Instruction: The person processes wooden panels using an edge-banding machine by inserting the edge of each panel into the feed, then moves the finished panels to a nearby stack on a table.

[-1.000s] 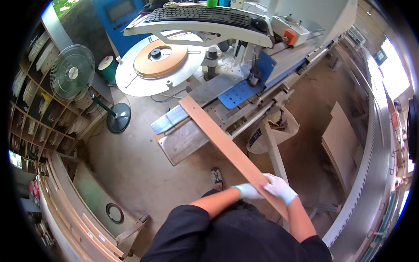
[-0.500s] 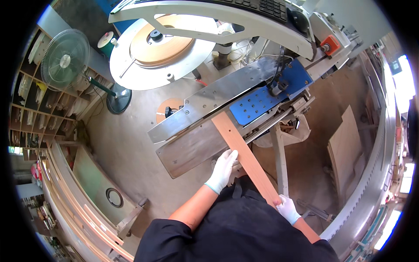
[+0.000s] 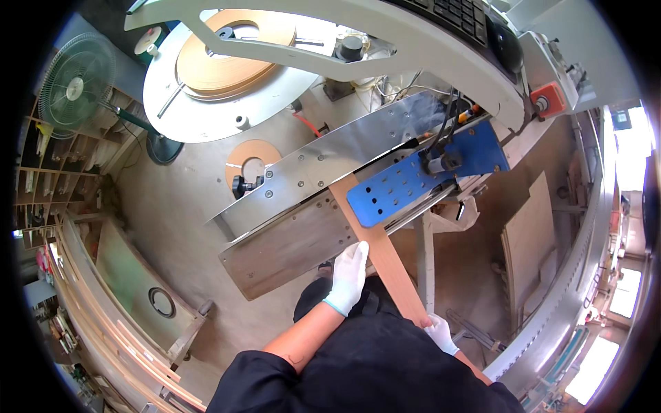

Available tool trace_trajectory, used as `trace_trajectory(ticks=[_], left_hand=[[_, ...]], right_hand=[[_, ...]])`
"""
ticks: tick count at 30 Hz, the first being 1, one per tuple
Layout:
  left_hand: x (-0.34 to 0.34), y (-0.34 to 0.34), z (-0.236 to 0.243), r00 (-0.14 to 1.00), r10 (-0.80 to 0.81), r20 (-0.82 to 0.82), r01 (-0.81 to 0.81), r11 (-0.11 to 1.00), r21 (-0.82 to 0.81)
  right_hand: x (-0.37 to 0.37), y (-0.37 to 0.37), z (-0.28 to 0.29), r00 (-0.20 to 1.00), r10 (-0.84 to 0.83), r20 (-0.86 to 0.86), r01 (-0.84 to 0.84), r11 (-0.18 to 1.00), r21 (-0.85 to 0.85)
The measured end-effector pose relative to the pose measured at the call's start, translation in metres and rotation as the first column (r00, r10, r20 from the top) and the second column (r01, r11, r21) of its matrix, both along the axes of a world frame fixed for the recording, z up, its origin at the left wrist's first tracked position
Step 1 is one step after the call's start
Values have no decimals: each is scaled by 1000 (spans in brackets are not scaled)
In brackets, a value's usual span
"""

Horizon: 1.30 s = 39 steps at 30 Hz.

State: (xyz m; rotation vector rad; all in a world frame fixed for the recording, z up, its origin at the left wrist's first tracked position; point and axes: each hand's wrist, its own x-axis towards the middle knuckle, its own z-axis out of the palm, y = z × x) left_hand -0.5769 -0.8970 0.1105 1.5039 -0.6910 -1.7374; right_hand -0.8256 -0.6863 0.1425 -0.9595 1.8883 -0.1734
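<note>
A long, narrow wooden board [image 3: 396,272] runs from the machine toward my body. Its far end lies on the metal bed [image 3: 286,248] at the steel fence [image 3: 310,162], and the blue perforated plate [image 3: 396,189] covers part of its right edge. White-gloved, my left hand [image 3: 350,272] closes on the board's left edge about midway along. My right hand [image 3: 441,334], also gloved, grips the near end; its fingers are partly hidden.
A white reel disc [image 3: 165,113] with coiled edge-banding tape [image 3: 206,72] stands at far left. Above the machine a white arm [image 3: 441,51] carries a keyboard [image 3: 461,14]. A fan [image 3: 76,89] is at left, panels [image 3: 527,241] lean at right, and a red knob [image 3: 547,101] sits far right.
The board's far end has moved up to the steel fence, with its right edge now partly under the blue plate. Both hands have kept hold of it, and the head view has shifted.
</note>
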Motion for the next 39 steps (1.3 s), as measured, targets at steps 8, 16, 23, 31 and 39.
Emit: trace_trajectory(ticks=[8, 16, 23, 31, 39], left_hand=[[-20, -13, 6, 953, 147, -266, -85, 969, 231], [-43, -36, 17, 943, 209, -257, -120, 939, 323], [-73, -41, -2, 966, 136, -221, -73, 959, 273], [-114, -58, -2, 963, 127, -237, -65, 965, 254], [-174, -89, 0, 984, -56, 171, 103, 955, -279]], right_hand=[[-21, -12, 2, 999, -11, 31, 10, 1000, 13], [-46, -24, 0, 1000, 9, 30, -10, 1000, 19], [-77, -39, -3, 1000, 21, 17, -21, 1000, 13], [-113, -72, 9, 999, 49, 0, -49, 997, -54], [-173, -90, 5, 999, -23, 29, 26, 995, -94]])
